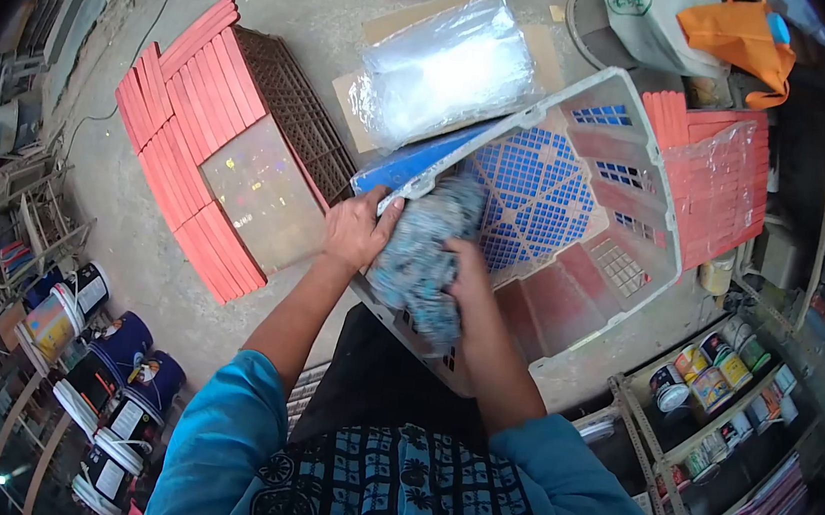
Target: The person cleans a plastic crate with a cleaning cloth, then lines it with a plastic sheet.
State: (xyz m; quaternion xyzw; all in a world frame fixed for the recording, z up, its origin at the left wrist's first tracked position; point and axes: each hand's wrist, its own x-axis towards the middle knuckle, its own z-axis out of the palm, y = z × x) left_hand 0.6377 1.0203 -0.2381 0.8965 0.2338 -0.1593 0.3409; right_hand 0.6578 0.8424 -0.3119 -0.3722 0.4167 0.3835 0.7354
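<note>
Fingers on both hands are curled into a bluish-grey rag (423, 254), so both are gripping it. The left hand (357, 232) has the rag's upper left side, thumb on top near the crate's rim. The right hand (468, 275) clamps the rag from the right, with most of its fingers buried in the cloth, so I can't see them fully.

The rag is bunched up and sits right at the near edge of a pale plastic crate (640, 100), which is tilted toward the person. The crate has a blue mesh bottom (531, 185).

Around it: a stack of red slats (190, 124) on the concrete floor to the left, with a brown grid panel (297, 115) beside them. A clear plastic bag (447, 70) lies on cardboard behind the crate. More red slats wrapped in plastic (717, 184) are on the right. Paint cans (118, 377) sit at lower left, and small tins (717, 375) on a rack at lower right. An orange bag (742, 36) is at the top.
</note>
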